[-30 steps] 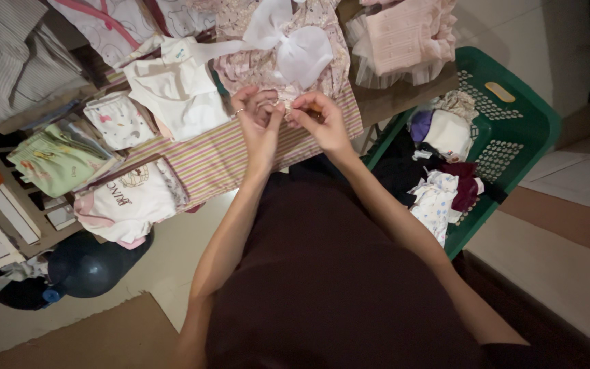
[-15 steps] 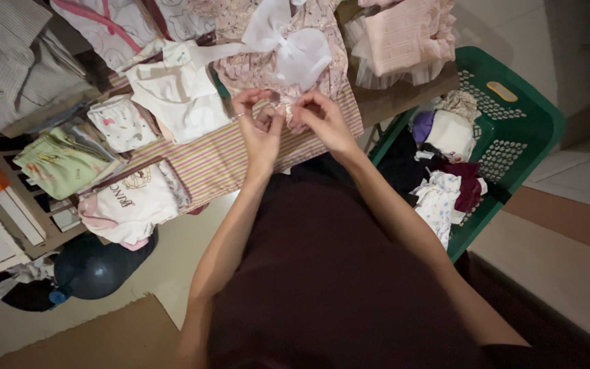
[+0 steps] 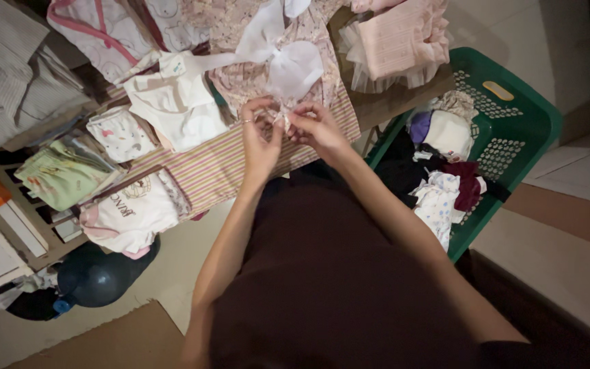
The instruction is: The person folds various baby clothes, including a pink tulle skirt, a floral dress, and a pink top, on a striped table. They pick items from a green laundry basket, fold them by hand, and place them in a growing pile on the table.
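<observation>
Head view: left hand [image 3: 259, 140] & right hand [image 3: 317, 130] meet at the near edge of the desk [image 3: 390, 102], fingertips almost touching each other. Left fingers [image 3: 262, 108] curled in tight, pinching a small bit of pale fabric at the hem of the floral dress [image 3: 254, 72]; a ring shows on one finger. Right fingers [image 3: 300, 117] likewise pinched shut on the same bit of fabric, thumb against forefinger. What exactly sits betw. the tips is too small to tell. Dress lies flat on a striped cloth [image 3: 220, 160], pinkish w/ small print, a big white bow [image 3: 285, 58] across its middle, just above the hands. Left of it a white baby top [image 3: 172, 102], then a small printed piece [image 3: 121, 133], a green folded garment [image 3: 63, 174] & a white-and-pink folded garment [image 3: 134, 212]. A pink ruffled dress [image 3: 397, 41] lies at upper right. Green laundry basket [image 3: 513, 109] stands on the floor to the right, w/ mixed clothes inside.
</observation>
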